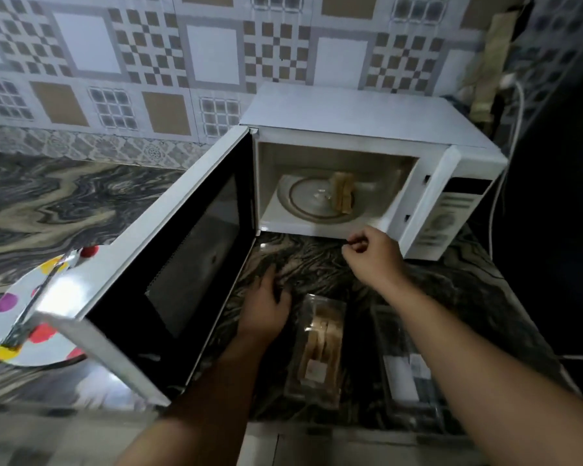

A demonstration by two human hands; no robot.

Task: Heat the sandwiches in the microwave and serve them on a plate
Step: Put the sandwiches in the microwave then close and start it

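Observation:
A white microwave (360, 112) stands on the marbled counter with its door (169, 264) swung wide open to the left. Inside, a sandwich (343, 196) stands on the glass turntable (303, 200). A clear plastic pack holding more sandwiches (320, 344) lies on the counter in front. My left hand (266, 307) rests flat on the counter beside that pack, fingers spread, holding nothing. My right hand (372, 248) hovers just below the microwave opening with its fingers curled in, nothing visible in it. A white plate with coloured dots (11, 317) sits left, partly behind the door.
A second clear plastic container (408, 364) lies right of the sandwich pack. A white power cable (505, 183) runs down the dark wall right of the microwave. The counter's front edge (317, 428) is close to me. Patterned tiles cover the back wall.

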